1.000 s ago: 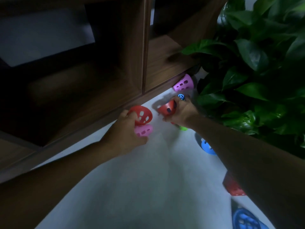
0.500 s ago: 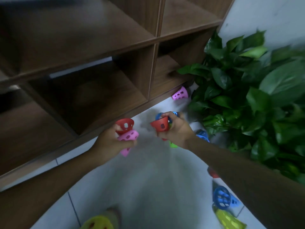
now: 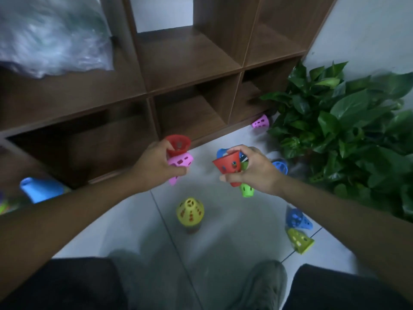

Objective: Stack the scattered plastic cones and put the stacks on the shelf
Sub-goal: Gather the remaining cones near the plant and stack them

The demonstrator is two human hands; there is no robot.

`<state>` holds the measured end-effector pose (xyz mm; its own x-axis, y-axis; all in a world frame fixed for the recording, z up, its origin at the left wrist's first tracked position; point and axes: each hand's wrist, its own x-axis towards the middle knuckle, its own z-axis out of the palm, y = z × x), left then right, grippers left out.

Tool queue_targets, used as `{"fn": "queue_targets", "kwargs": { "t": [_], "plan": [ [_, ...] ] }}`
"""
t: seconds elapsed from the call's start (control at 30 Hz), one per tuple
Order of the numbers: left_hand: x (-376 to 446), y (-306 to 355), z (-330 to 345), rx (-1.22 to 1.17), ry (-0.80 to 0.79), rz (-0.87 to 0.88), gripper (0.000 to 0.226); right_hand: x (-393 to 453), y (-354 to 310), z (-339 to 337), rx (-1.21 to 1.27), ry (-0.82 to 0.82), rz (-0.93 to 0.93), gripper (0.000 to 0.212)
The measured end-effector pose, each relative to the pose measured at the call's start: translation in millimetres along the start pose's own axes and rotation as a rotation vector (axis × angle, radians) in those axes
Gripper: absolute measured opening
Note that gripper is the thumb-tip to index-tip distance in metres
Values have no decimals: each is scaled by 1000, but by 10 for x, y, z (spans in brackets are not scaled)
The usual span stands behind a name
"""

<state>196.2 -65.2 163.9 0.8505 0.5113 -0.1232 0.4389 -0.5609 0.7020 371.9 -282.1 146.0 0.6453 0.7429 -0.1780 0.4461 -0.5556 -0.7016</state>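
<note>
The left hand point(image 3: 156, 166) has its grip curled round a red plastic cone with holes point(image 3: 178, 144) and a pink plastic cone point(image 3: 180, 163) under it. The right hand point(image 3: 252, 168) holds a second red cone point(image 3: 228, 165) with blue and green ones bunched behind it. Both bunches hang over the floor, just in front of the brown wooden shelf point(image 3: 190, 63). To stack well, I think the hands should point all the cones the same way, then slide one into the next. A yellow cone stack point(image 3: 190, 212) stands on the grey floor tiles point(image 3: 234, 231).
</note>
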Motion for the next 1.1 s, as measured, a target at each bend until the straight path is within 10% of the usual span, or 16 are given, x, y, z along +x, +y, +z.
{"fn": "queue_targets", "kwargs": {
  "t": [1.1],
  "plan": [
    [-1142,-118,-624,-89,130,-14,66,-654,-799,792,-298,-389,-131,70]
  ]
}}
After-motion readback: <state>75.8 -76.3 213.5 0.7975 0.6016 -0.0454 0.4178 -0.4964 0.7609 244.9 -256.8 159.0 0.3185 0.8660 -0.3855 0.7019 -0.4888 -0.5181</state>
